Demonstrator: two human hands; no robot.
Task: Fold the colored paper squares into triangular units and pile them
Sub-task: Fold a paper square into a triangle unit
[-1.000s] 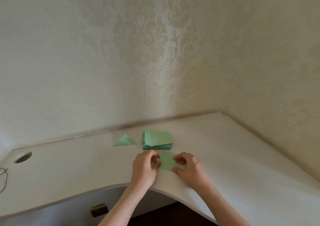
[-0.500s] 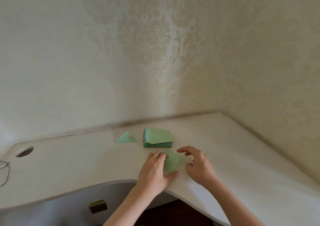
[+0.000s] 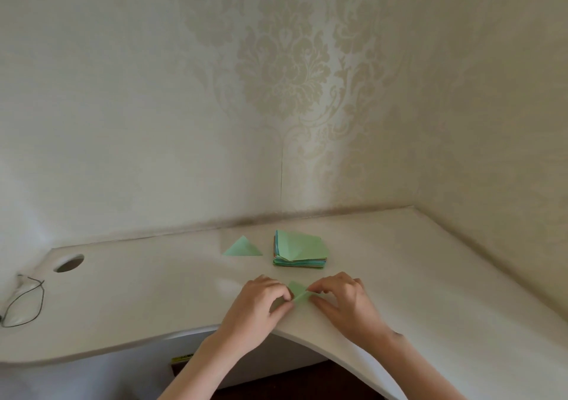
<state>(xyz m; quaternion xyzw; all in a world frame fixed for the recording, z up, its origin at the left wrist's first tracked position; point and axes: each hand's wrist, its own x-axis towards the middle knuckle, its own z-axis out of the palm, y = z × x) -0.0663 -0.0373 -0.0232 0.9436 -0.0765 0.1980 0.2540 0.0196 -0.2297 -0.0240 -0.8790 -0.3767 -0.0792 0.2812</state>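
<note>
Two hands on one green paper square (image 3: 297,294) here, near the front edge of the white tabletop (image 3: 153,301). Our left hand (image 3: 258,306) and right hand (image 3: 344,303) each have a pinching grip on it from either side. Just behind sits the stack of paper squares (image 3: 299,249), with one folded green triangle (image 3: 242,247) left of that stack.

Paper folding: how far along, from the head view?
Early. Done: one green folded triangle lies on the desk left of the stack of paper squares, so no pile yet. In hand: the left hand and right hand pinch a green sheet mid-fold near the desk's front edge. Left: the stack, still thick, green sheet on top.
</note>
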